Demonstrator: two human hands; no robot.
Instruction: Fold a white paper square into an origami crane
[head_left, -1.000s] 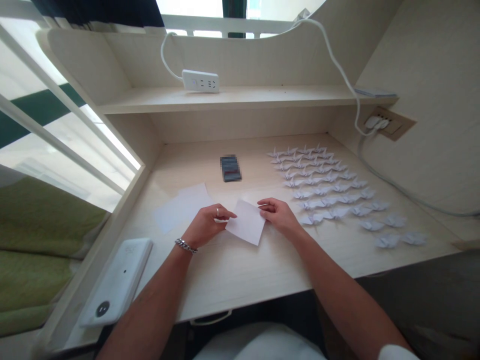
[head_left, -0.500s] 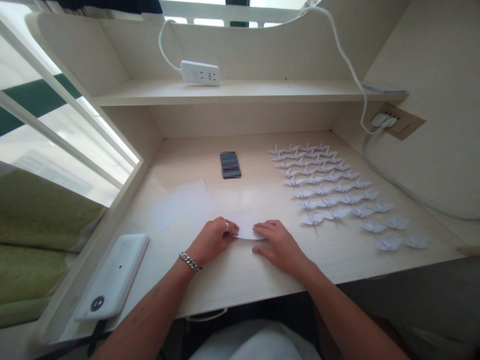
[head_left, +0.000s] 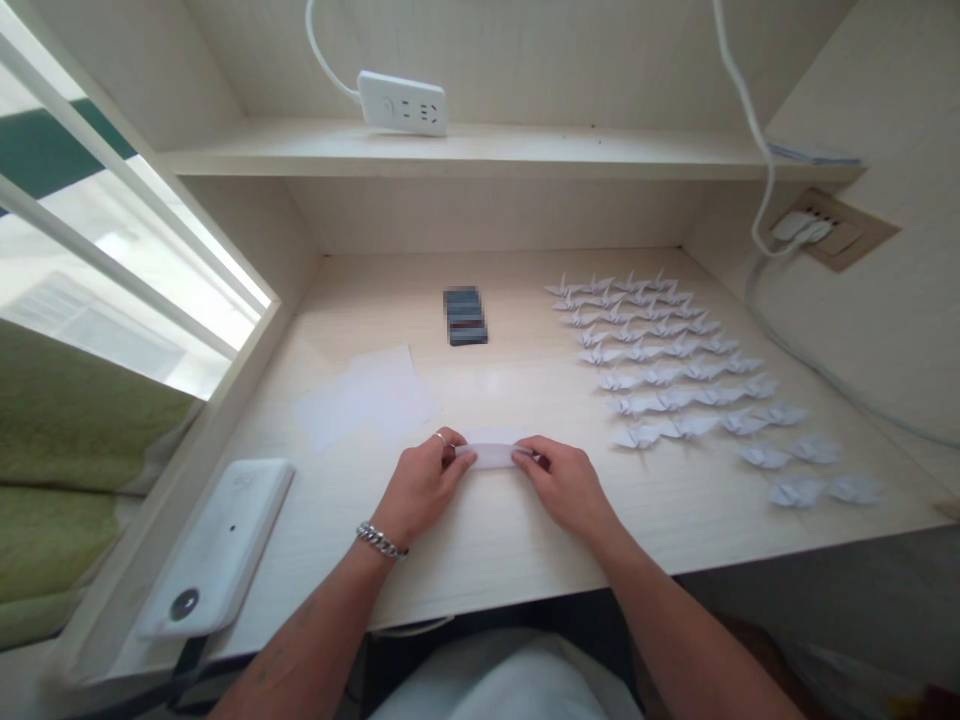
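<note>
A white sheet of paper [head_left: 491, 456] is bent over near the front of the desk, its near edge raised and curved. My left hand [head_left: 429, 472], with a ring and a chain bracelet, pinches the left end of the paper between thumb and fingers. At the right end, my right hand [head_left: 561, 478] grips the paper the same way. Loose white paper sheets [head_left: 367, 395] lie flat to the left, beyond my left hand. Rows of folded white paper cranes [head_left: 667, 350] stand on the right side of the desk.
A dark, pixelated phone-like object [head_left: 465, 316] lies at mid-desk. A white power bank [head_left: 217, 545] with a dark cable is at the left edge. On the shelf [head_left: 525, 145] rests a white power strip [head_left: 403, 103]. Plugs fill a wall socket [head_left: 834, 230] on the right.
The paper's near edge has been lifted and turned over away from me. My right thumb and fingers, spread before, are now closed on the paper. The camera view has tilted down.
</note>
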